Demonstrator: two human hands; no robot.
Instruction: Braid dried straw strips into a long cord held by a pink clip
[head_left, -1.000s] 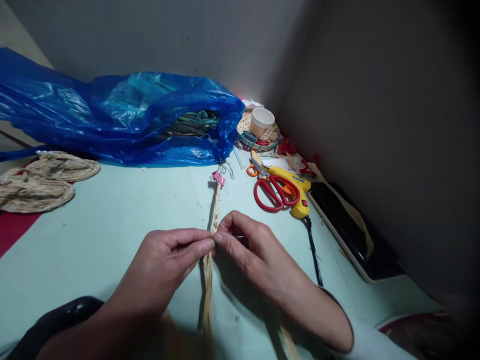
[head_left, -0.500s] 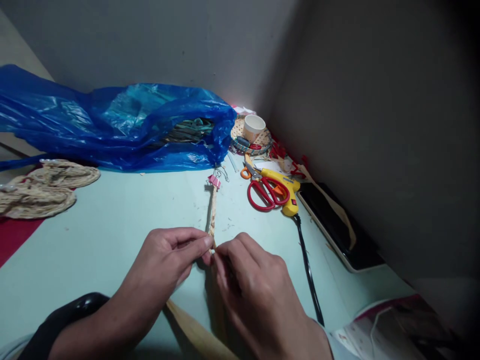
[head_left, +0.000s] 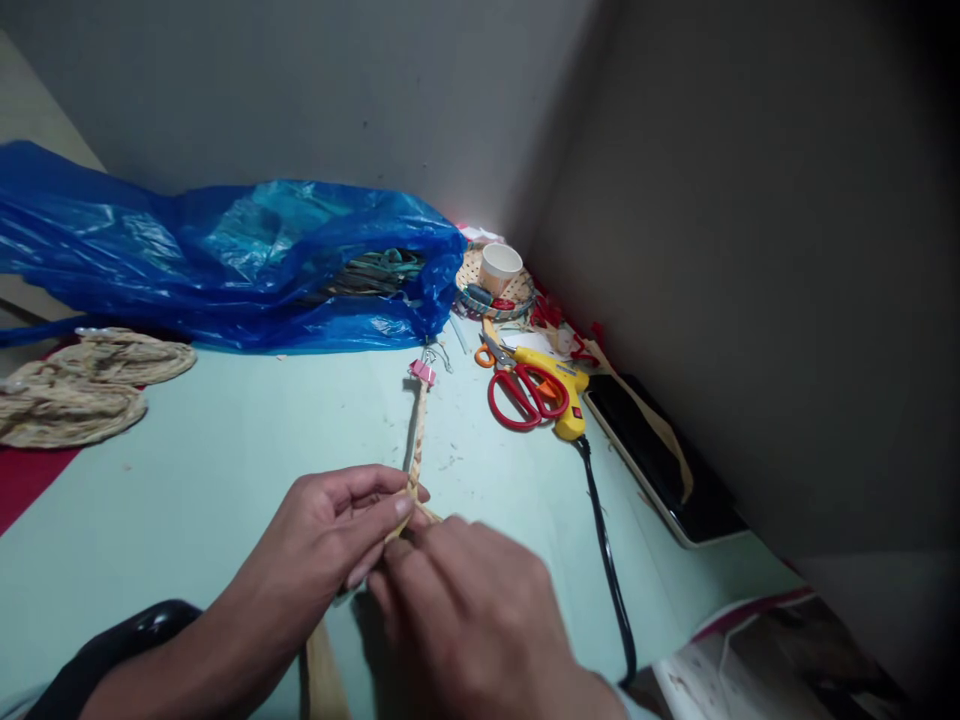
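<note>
Head view, left hand (head_left: 337, 530): grip clamped on a braided strip (head_left: 419, 430), thumb pressed to fingers.
Right hand (head_left: 476, 610): curled just below, at the loose strands (head_left: 429, 513) — fingertips hidden, so its grip cannot be told.
Braided strip: stretches from the left hand to a pink binder clip (head_left: 422, 373) over the worktop (head_left: 262, 430).
Beyond: blue plastic bag (head_left: 225, 260); red-handled scissors (head_left: 519, 374) by a yellow glue gun (head_left: 566, 375).

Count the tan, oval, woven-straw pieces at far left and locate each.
2. One tan, oval, woven-straw piece lies before the blue plastic bag; the second lies nearer the camera, cut off by the picture's left edge. More may be hidden.
</note>
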